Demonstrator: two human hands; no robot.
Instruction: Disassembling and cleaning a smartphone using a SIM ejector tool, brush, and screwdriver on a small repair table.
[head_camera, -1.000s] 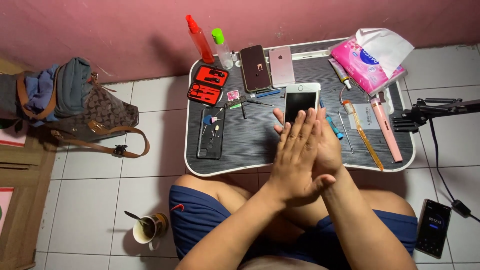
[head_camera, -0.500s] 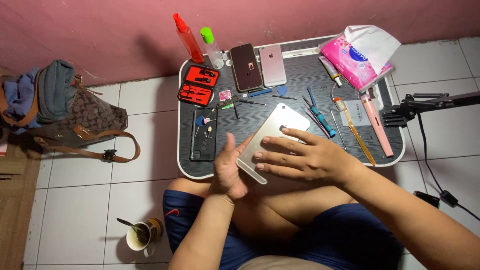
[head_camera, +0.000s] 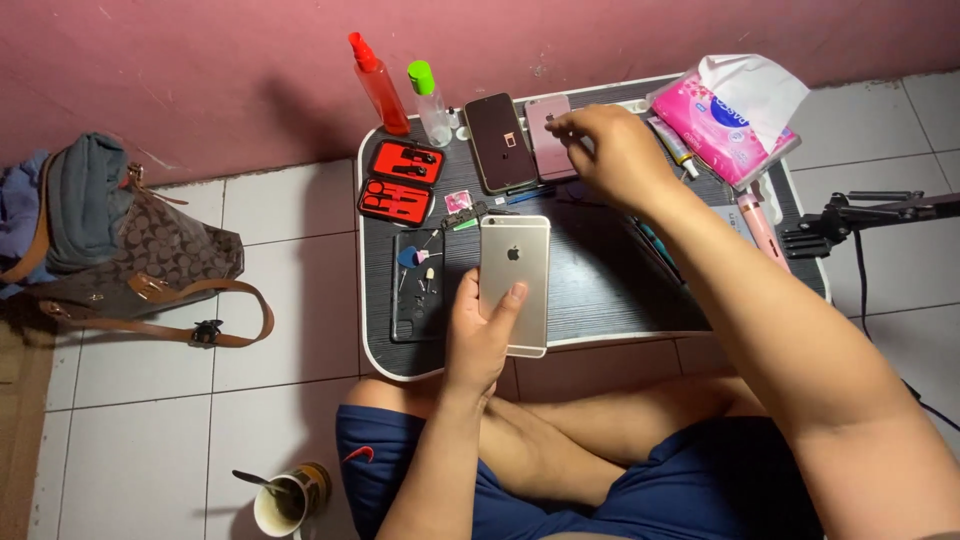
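Holding the gold phone (head_camera: 514, 283) face down, my left hand (head_camera: 478, 335) cups its lower edge from beneath, thumb pressed flat across its back and the other fingers hidden under it, so it sits just above the near part of the lap table (head_camera: 600, 290). My right hand (head_camera: 612, 152) reaches well past it to the far side of the table, fingers curled down with the tips pinching at the top edge of the pink phone (head_camera: 548, 140); I cannot tell whether something small is caught between them. Just left of that hand lies a dark phone (head_camera: 500, 140), face up, touching the pink one along its side. Beyond my left hand, farther left, an open red tool case (head_camera: 400, 180) shows its small tools, and nearer, just beside my left thumb, a black tray (head_camera: 416, 285) carries picks and small parts. Behind the dark phone stand a red spray bottle (head_camera: 378, 82) and a clear bottle (head_camera: 430, 100) with a green cap, both against the pink wall. To the right of my right hand sits a pink tissue pack (head_camera: 720, 115) with a white sheet sticking out. Far to my left on the tiled floor rests a brown bag (head_camera: 150, 270), and near my left knee a cup (head_camera: 285, 500) with a spoon in it.
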